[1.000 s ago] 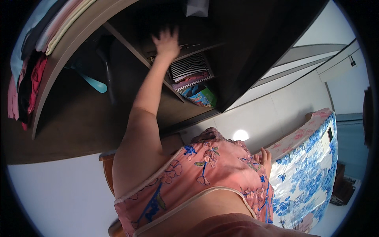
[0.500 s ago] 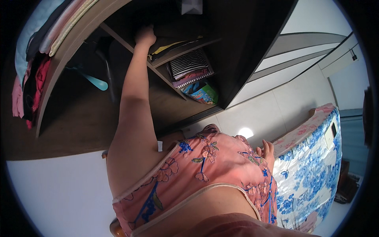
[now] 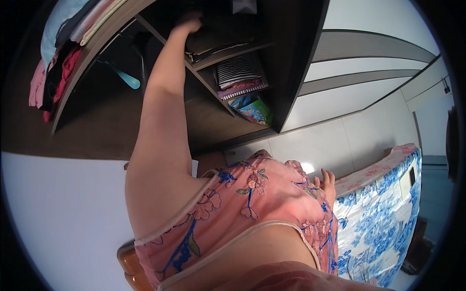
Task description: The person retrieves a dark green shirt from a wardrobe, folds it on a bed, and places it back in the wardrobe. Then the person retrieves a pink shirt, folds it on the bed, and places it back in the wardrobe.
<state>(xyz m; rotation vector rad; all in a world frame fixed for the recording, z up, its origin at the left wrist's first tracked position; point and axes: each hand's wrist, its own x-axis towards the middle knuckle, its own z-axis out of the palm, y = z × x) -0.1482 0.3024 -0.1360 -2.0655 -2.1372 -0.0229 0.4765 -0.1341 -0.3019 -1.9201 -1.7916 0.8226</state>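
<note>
My left arm stretches up into a dark wooden wardrobe. At its end, my left hand is over a shelf of dark folded clothes; the hand is blurred and in shadow, so its fingers and anything in them cannot be made out. A thin yellowish edge shows at the front of this pile. Down at my right side, beyond my pink flowered top, hangs my right hand, open, fingers apart and nothing visible in it. The bed is nearest to it.
Below the dark clothes, a compartment holds a black-and-white striped folded cloth and a colourful bag. A turquoise long-handled thing hangs at left, near stacked clothes. A bed with blue-flowered cover stands right; a brown chair behind.
My left hand has moved a little upward over the shelf and blurred. Less of the yellow cloth edge shows. The whole view has shifted slightly; my right hand stays by my side.
</note>
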